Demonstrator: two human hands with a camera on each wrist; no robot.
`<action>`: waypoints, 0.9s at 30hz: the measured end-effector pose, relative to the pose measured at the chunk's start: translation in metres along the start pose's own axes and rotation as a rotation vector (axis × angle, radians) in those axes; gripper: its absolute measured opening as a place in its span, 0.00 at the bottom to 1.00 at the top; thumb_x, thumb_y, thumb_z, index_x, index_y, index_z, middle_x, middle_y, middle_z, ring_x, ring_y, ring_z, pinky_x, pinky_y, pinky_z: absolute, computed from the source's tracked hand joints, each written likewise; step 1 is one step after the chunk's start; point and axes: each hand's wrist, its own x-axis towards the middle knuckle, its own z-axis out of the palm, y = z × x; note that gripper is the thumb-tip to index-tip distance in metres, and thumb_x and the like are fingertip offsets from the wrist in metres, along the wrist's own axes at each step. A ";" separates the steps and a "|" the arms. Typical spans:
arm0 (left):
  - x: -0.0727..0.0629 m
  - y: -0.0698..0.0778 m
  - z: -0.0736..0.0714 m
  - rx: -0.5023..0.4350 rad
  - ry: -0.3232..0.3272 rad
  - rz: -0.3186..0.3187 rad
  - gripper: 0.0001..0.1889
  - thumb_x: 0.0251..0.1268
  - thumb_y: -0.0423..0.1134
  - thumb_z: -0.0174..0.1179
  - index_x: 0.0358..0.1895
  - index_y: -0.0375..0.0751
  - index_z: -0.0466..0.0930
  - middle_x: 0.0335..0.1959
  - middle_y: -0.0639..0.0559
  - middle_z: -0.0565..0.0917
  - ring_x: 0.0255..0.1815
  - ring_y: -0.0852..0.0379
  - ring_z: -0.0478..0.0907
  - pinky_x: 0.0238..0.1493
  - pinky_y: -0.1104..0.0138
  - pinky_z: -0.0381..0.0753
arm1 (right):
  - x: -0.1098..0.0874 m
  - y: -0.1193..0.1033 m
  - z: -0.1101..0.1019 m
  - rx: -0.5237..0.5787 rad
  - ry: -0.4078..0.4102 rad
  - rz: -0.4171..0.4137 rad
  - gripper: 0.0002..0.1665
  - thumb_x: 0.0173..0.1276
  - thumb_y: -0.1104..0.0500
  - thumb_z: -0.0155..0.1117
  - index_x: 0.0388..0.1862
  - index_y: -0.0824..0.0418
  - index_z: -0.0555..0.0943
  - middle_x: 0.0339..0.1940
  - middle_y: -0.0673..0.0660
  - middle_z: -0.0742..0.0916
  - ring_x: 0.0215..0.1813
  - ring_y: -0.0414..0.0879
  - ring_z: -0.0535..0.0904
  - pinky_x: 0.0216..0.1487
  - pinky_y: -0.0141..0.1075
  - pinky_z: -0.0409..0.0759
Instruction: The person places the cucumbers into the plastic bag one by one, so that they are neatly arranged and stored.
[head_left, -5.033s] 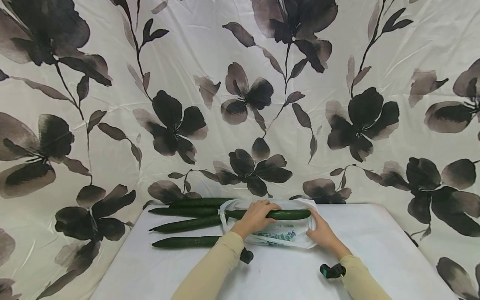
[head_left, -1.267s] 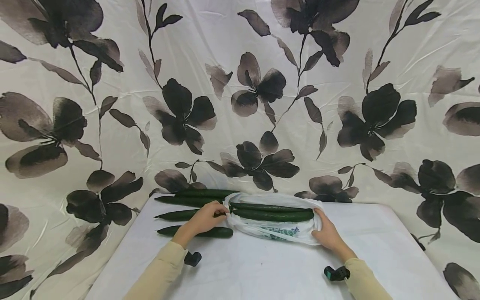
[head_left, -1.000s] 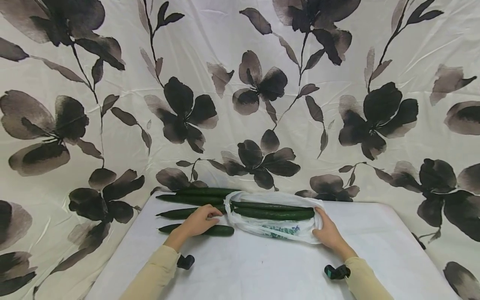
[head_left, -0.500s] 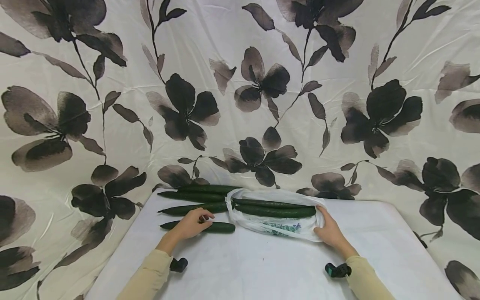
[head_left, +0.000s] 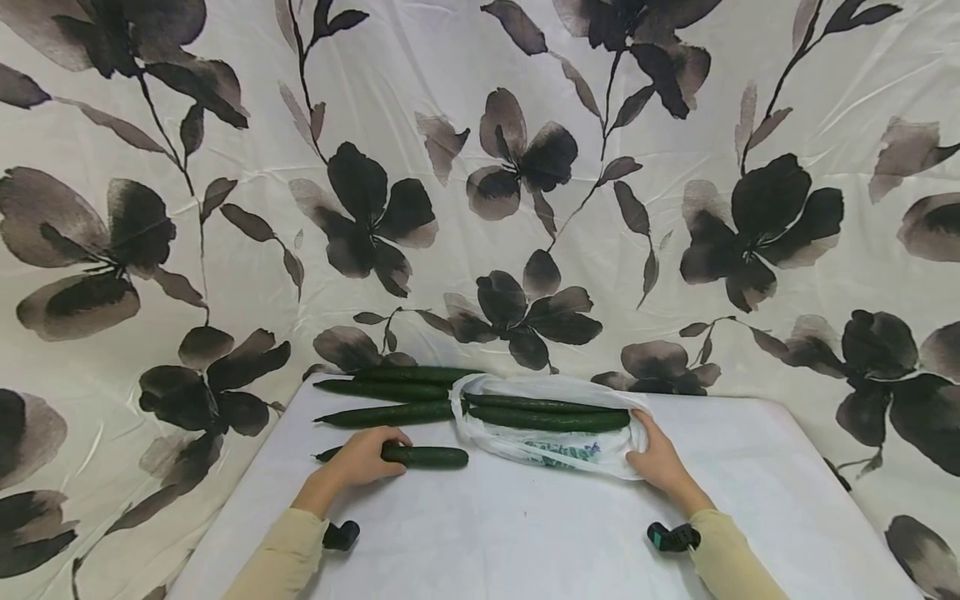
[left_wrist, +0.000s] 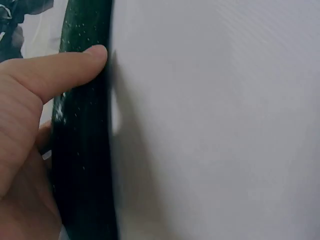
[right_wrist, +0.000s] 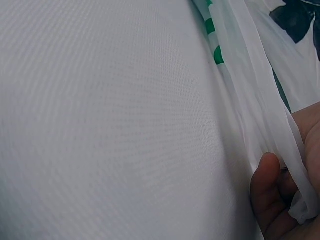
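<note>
The front cucumber (head_left: 435,457) lies on the white table, gripped near its middle by my left hand (head_left: 365,457). In the left wrist view the thumb lies across the cucumber (left_wrist: 82,165), and the other fingers are mostly hidden on its far side. A white plastic bag (head_left: 558,456) with green print lies on its side, holding two cucumbers (head_left: 551,419) side by side. At its right end my right hand (head_left: 662,461) holds the bag's mouth. The right wrist view has the thin plastic (right_wrist: 260,95) passing between thumb and fingers.
Three more cucumbers (head_left: 390,413) lie left of the bag, farther back, their right ends close to it. Behind the table (head_left: 525,533) hangs a floral cloth (head_left: 480,250). A black wrist camera (head_left: 672,538) sits at the right sleeve.
Two cucumbers now lie in the bag; earlier the left hand was on one there. That hand has since moved left and taken hold of the front cucumber. The right hand stays at the bag.
</note>
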 end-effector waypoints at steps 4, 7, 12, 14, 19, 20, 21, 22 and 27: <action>-0.005 0.000 -0.001 0.001 0.005 -0.010 0.19 0.49 0.39 0.76 0.45 0.57 0.83 0.40 0.62 0.80 0.44 0.58 0.76 0.49 0.55 0.76 | -0.001 0.000 0.000 0.006 -0.005 0.000 0.50 0.52 0.72 0.57 0.76 0.66 0.52 0.74 0.73 0.59 0.73 0.69 0.51 0.69 0.61 0.53; -0.006 -0.001 -0.001 -0.013 0.003 -0.003 0.19 0.48 0.38 0.76 0.45 0.57 0.82 0.39 0.61 0.79 0.42 0.59 0.76 0.47 0.56 0.76 | -0.002 0.002 0.000 0.008 -0.008 -0.006 0.50 0.52 0.73 0.57 0.76 0.66 0.52 0.73 0.73 0.59 0.73 0.69 0.51 0.69 0.61 0.53; -0.005 0.000 -0.002 -0.022 -0.013 0.008 0.20 0.48 0.38 0.77 0.44 0.58 0.82 0.37 0.62 0.78 0.40 0.60 0.75 0.45 0.57 0.75 | 0.001 0.002 -0.001 0.009 -0.013 -0.011 0.50 0.52 0.73 0.57 0.76 0.67 0.52 0.74 0.73 0.59 0.74 0.69 0.50 0.69 0.60 0.52; -0.001 0.001 -0.004 -0.031 -0.004 0.035 0.19 0.48 0.39 0.77 0.44 0.57 0.82 0.36 0.61 0.78 0.39 0.59 0.74 0.45 0.57 0.75 | 0.004 -0.001 -0.005 0.009 0.007 -0.019 0.50 0.51 0.73 0.57 0.76 0.67 0.53 0.74 0.72 0.60 0.74 0.69 0.50 0.69 0.61 0.51; -0.004 0.000 -0.002 -0.039 0.008 0.075 0.19 0.47 0.39 0.77 0.43 0.57 0.82 0.34 0.63 0.77 0.37 0.60 0.74 0.42 0.58 0.75 | 0.003 -0.002 0.000 0.015 0.014 -0.028 0.50 0.51 0.73 0.58 0.75 0.67 0.54 0.73 0.73 0.61 0.73 0.70 0.51 0.69 0.62 0.52; -0.006 0.000 0.000 -0.035 0.003 0.080 0.19 0.47 0.40 0.77 0.43 0.58 0.82 0.34 0.64 0.77 0.37 0.61 0.73 0.41 0.59 0.75 | 0.001 -0.001 0.002 0.012 0.007 -0.021 0.50 0.51 0.73 0.58 0.75 0.67 0.55 0.73 0.73 0.61 0.73 0.70 0.52 0.69 0.61 0.52; -0.008 0.000 0.002 -0.034 -0.003 0.082 0.19 0.47 0.41 0.77 0.43 0.58 0.82 0.33 0.64 0.77 0.36 0.61 0.74 0.41 0.60 0.75 | 0.000 0.000 0.003 0.009 0.000 -0.015 0.50 0.51 0.73 0.59 0.75 0.67 0.55 0.73 0.73 0.61 0.73 0.71 0.52 0.68 0.62 0.53; -0.010 0.001 0.005 -0.038 -0.007 0.087 0.19 0.46 0.41 0.77 0.43 0.59 0.83 0.33 0.65 0.77 0.36 0.62 0.74 0.40 0.60 0.75 | -0.002 0.000 0.005 0.004 -0.007 -0.006 0.50 0.51 0.73 0.59 0.75 0.67 0.55 0.73 0.73 0.61 0.73 0.70 0.52 0.68 0.61 0.53; -0.005 0.011 0.007 -0.071 -0.001 0.114 0.19 0.48 0.43 0.76 0.44 0.60 0.82 0.34 0.65 0.77 0.35 0.62 0.74 0.37 0.62 0.75 | -0.002 0.002 0.003 0.011 0.035 -0.010 0.50 0.49 0.74 0.59 0.74 0.67 0.56 0.73 0.72 0.62 0.72 0.71 0.53 0.68 0.61 0.53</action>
